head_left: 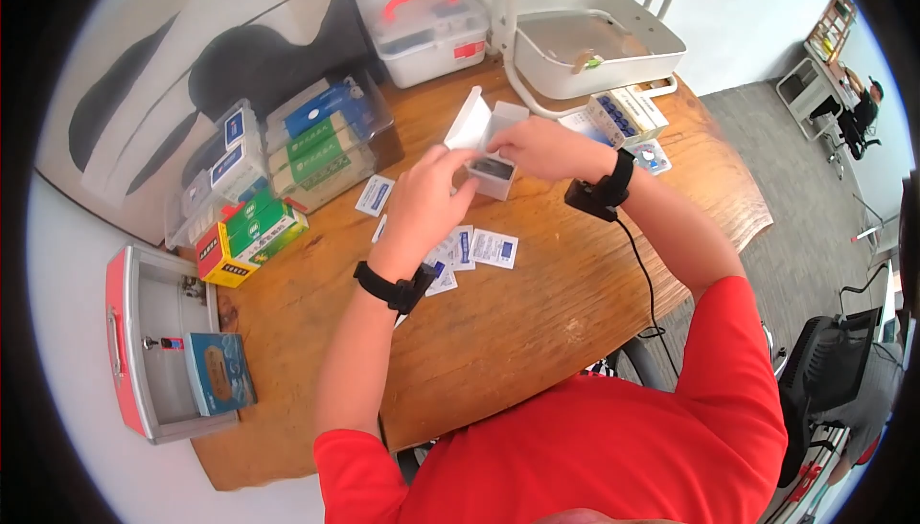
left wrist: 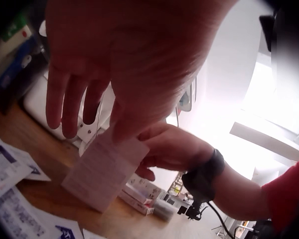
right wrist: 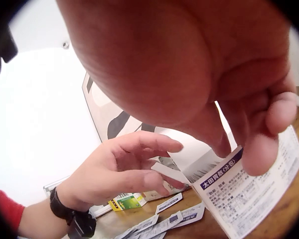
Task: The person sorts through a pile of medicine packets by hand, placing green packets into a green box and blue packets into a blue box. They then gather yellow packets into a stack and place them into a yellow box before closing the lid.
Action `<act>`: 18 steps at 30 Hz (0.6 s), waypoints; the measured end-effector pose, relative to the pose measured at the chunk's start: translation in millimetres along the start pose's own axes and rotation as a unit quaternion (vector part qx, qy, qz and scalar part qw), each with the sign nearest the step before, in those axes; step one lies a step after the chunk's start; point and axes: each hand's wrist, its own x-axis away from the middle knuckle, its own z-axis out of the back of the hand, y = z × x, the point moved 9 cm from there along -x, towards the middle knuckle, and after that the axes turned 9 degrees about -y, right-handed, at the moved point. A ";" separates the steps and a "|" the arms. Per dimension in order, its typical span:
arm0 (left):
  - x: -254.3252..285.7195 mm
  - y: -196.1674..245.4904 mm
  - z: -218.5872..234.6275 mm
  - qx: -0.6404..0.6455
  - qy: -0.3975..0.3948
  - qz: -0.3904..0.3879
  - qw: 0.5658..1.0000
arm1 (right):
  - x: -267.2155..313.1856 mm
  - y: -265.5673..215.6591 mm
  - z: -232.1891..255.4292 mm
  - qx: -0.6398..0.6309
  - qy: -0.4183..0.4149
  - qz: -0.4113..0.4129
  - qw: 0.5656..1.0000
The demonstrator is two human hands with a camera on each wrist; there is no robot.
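A small white printed carton (head_left: 494, 190) stands with its lid flap (head_left: 470, 120) raised; something dark shows inside. My right hand (head_left: 551, 148) grips the carton's side wall, with fingertips on both sides of the rim. In the right wrist view, that hand's fingers overlap the carton's printed label (right wrist: 234, 191). Beside the raised flap is my left hand (head_left: 426, 200), its fingers extended and its thumb apart from them. The left wrist view has its thumb overlapping the carton's top edge (left wrist: 107, 169). Several white and blue sachets (head_left: 494, 249) lie on the table near the left hand.
Medicine boxes (head_left: 251, 237) and a clear bin (head_left: 383, 131) stand at left, with a red-framed case (head_left: 163, 342) nearer. Behind are a lidded box with a red handle (head_left: 431, 40) and a white rack (head_left: 599, 45). Another carton (head_left: 628, 117) lies at right.
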 end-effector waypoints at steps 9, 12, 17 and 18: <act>100.6 -84.2 56.6 0.187 0.029 0.174 0.966 | 31.4 -20.5 27.0 0.060 0.163 0.020 0.985; 147.8 -87.2 69.8 0.108 0.010 0.189 0.976 | 64.2 -65.3 34.5 0.051 0.229 0.054 0.971; 196.7 -90.6 59.4 0.033 -0.087 0.285 0.954 | 75.0 -89.5 -26.3 -0.033 0.119 0.046 0.991; 201.8 -90.4 57.5 0.034 -0.086 0.292 0.952 | 73.5 -92.7 -45.2 0.047 0.086 0.058 0.993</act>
